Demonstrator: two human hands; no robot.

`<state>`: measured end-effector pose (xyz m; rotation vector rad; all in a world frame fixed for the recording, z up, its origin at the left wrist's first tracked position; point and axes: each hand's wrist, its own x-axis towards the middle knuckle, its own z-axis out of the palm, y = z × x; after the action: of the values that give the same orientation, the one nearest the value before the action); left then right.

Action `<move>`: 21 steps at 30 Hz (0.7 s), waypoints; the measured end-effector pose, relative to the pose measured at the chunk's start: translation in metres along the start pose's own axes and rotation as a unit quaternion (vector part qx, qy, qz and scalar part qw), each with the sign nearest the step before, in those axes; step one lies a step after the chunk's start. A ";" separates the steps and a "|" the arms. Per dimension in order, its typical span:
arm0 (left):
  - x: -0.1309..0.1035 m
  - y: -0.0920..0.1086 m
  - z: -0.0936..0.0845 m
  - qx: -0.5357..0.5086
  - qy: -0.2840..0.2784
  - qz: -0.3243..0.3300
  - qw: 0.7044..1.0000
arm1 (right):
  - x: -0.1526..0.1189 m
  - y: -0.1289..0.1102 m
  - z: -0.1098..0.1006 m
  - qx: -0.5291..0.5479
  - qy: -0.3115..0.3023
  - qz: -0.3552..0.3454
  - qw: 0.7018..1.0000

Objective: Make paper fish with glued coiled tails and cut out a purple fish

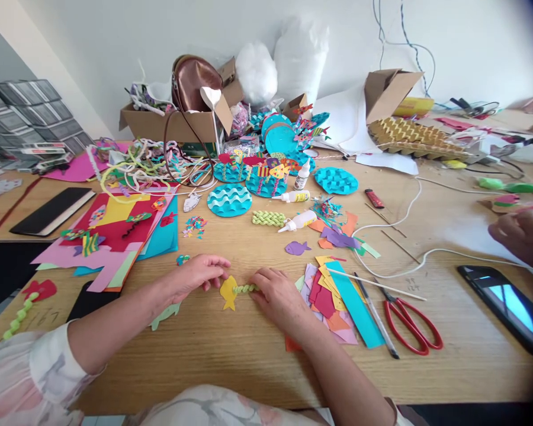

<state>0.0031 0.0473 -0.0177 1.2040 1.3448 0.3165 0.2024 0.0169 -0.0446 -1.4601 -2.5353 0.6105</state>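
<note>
Head view: a big wooden table is full of craft stuff. A cardboard box sits at the back. Bright paper sheets lie past the left arm. Paper scraps lie close beside the right arm, with red scissors farther right. The yellow fish lies flat on the table between the hands, its side meeting a curly green strip. The right hand pinches the strip's far end. The left hand bends its fingers by the fish; I can't tell if it grips.
</note>
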 end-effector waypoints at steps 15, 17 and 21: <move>0.019 -0.014 0.007 0.324 0.070 0.124 0.935 | -0.001 0.001 0.003 0.011 0.020 -0.008 1.000; 0.017 -0.012 0.009 0.323 0.069 0.128 0.935 | -0.001 0.001 0.003 0.009 0.021 -0.008 1.000; 0.014 -0.007 0.012 0.309 0.068 0.126 0.940 | -0.001 0.002 0.003 0.011 0.025 -0.007 1.000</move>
<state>0.0143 0.0492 -0.0342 1.9177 1.4622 0.1578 0.2033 0.0163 -0.0481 -1.4301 -2.4906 0.5893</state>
